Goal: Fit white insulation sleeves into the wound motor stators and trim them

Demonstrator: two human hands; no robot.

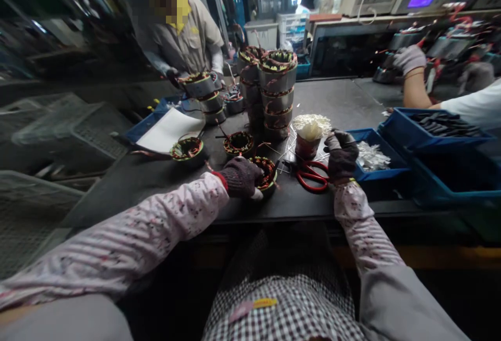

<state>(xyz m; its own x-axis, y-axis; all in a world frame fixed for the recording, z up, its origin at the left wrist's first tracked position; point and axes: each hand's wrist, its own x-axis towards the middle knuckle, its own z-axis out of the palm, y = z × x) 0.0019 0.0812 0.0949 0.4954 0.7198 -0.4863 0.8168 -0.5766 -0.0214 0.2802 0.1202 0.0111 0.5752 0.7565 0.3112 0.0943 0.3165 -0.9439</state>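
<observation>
My left hand (242,178), in a dark knit glove with bare fingertips, grips the near side of a wound motor stator (270,187) at the table's front edge. My right hand (342,154), gloved the same way, is raised beside a cup (307,147) packed with thin white strips (312,123). Its fingers are curled together; anything in them is too small to make out. Red-handled scissors (313,177) lie just left of that hand. Two more stators, one behind (238,144) and one to the left (187,150), rest on the table.
Stacked stators (277,98) stand behind the cup. At right are blue bins, one with white pieces (371,156), another with black pieces (446,123). A white sheet (171,130) lies at left. A co-worker (191,33) handles stators across the table; another person's gloved hand (410,60) works at right.
</observation>
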